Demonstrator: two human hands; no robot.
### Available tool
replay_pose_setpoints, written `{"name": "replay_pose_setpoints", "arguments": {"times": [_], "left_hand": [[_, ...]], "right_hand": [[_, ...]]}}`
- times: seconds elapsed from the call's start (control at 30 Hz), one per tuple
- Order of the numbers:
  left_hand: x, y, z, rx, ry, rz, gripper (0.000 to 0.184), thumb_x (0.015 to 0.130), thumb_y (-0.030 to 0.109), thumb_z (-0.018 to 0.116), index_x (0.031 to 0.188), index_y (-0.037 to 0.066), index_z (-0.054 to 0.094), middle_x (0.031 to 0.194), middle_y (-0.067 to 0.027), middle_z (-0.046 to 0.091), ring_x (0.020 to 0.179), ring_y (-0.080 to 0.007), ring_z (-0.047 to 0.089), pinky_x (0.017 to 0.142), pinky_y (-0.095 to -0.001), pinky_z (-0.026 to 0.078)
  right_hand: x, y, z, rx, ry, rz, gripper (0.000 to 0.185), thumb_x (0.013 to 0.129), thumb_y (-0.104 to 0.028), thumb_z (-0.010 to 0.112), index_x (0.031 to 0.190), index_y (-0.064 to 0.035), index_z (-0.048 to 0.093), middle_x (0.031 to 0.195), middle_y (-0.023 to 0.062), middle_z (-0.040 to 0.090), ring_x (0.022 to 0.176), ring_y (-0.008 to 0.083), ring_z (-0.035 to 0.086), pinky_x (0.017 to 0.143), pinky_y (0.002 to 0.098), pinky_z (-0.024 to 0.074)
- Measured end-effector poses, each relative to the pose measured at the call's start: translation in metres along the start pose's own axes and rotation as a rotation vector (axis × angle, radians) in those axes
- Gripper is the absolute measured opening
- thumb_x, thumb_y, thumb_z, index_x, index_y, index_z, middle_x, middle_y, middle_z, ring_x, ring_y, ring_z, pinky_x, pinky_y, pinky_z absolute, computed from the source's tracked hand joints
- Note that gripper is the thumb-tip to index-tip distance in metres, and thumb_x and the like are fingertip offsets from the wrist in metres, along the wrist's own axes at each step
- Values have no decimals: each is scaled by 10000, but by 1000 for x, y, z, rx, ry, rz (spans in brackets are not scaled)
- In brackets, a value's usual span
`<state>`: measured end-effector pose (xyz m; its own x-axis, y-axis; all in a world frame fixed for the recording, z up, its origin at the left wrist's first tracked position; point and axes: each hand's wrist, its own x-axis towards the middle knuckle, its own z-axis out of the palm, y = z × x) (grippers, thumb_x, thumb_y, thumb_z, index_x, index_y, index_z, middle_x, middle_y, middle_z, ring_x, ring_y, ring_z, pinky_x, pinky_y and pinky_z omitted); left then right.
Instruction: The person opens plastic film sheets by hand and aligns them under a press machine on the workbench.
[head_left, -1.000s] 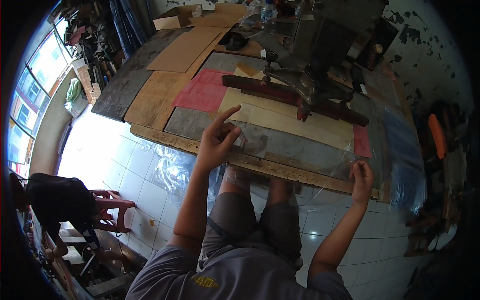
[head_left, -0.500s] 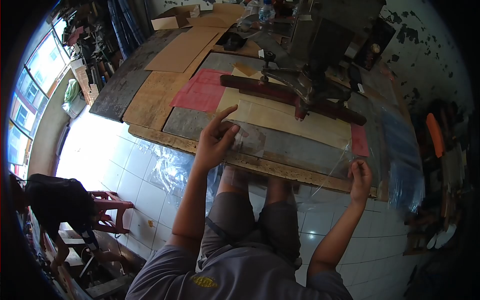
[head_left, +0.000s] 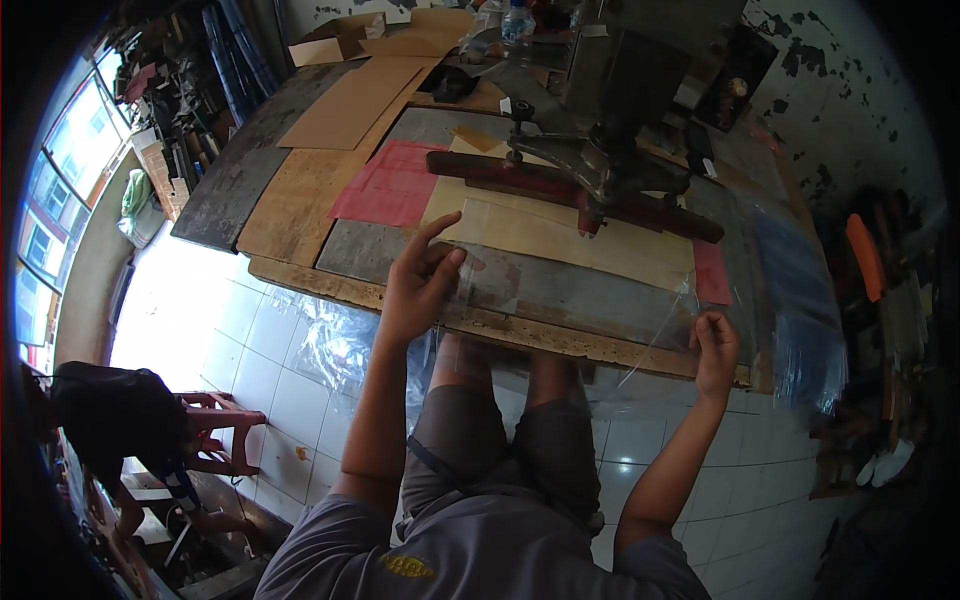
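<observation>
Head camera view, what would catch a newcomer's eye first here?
Probably the dark machine rising at the back of the table, its long bar stretching across it, with a bright pinkish-red sheet showing by the bar's left end. Next, nearer the wearer, a clear plastic sheet at the table's front edge, with the left hand at one side and the right hand pinching the other.
</observation>
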<state>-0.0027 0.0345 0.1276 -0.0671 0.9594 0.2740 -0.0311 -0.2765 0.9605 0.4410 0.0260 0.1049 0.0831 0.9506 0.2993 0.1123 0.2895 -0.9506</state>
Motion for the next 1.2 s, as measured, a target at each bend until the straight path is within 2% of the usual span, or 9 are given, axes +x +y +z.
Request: {"name": "replay_pose_setpoints", "arguments": {"times": [0.47, 0.57, 0.67, 0.77, 0.83, 0.9, 0.97, 1.07, 1.2], "left_hand": [[-1, 1, 5, 128, 49, 19, 447, 1019, 83, 627, 1458, 58, 548, 946, -30, 736, 696, -30, 553, 630, -211, 455], [2, -3, 9, 261, 136, 118, 440, 967, 91, 683, 1397, 52, 598, 983, -54, 731, 751, -107, 622, 697, -273, 498], [4, 2, 13, 610, 248, 471, 398, 894, 84, 736, 1283, 55, 654, 963, -80, 719, 836, -234, 674, 785, -366, 522], [-22, 21, 34, 768, 301, 680, 337, 856, 83, 757, 1181, 53, 673, 1011, -109, 704, 932, -321, 670, 844, -420, 512], [-58, 16, 53, 602, 49, 574, 298, 853, 102, 770, 1134, 53, 680, 1094, -124, 680, 999, -319, 657, 858, -419, 506], [-98, 17, 79, 537, -349, 237, 348, 862, 173, 791, 1167, 53, 673, 1174, -122, 647, 1069, -301, 637, 876, -411, 491], [-114, 41, 116, 592, -257, 347, 415, 845, 181, 809, 1221, 75, 669, 1205, -140, 645, 1120, -304, 627, 949, -420, 481], [-134, 41, 134, 676, -115, 287, 485, 873, 307, 809, 1282, 100, 652, 1187, -101, 629, 1111, -301, 614, 919, -447, 463], [-142, 33, 138, 480, -73, 298, 411, 884, 227, 802, 1256, 110, 674, 1211, -115, 635, 1154, -326, 595, 973, -453, 446]], "right_hand": [[-2, -6, 5, 13, 8, 21, 271, 1016, -289, 714, 950, -33, 654, 758, -35, 561, 683, 49, 485, 629, 230, 375], [-1, -6, 6, 8, 9, 27, 249, 1020, -267, 708, 951, -34, 655, 762, -40, 557, 686, 45, 484, 628, 227, 375], [-3, -7, 10, -10, 8, -7, 229, 1024, -247, 699, 949, -36, 653, 768, -44, 556, 690, 43, 482, 631, 225, 376], [-15, -21, 20, -6, 17, -25, 200, 1025, -209, 689, 937, -34, 647, 784, -42, 561, 696, 41, 482, 636, 222, 379], [-29, -36, 33, -4, 25, -49, 184, 1023, -180, 684, 925, -30, 640, 801, -34, 566, 700, 42, 484, 640, 220, 381], [-44, -54, 47, -14, 27, -103, 174, 1020, -155, 680, 913, -26, 632, 820, -24, 573, 703, 44, 486, 642, 218, 383], [-57, -70, 59, -12, 5, -107, 159, 1011, -127, 678, 911, -12, 630, 847, 0, 595, 709, 54, 504, 651, 222, 399], [-71, -91, 71, -20, -33, -104, 133, 991, -100, 690, 912, -5, 641, 850, 17, 626, 738, 74, 547, 697, 244, 446], [-84, -101, 81, -71, -79, -139, 115, 969, -88, 710, 918, -4, 651, 867, 41, 657, 781, 104, 571, 743, 260, 463]]}}
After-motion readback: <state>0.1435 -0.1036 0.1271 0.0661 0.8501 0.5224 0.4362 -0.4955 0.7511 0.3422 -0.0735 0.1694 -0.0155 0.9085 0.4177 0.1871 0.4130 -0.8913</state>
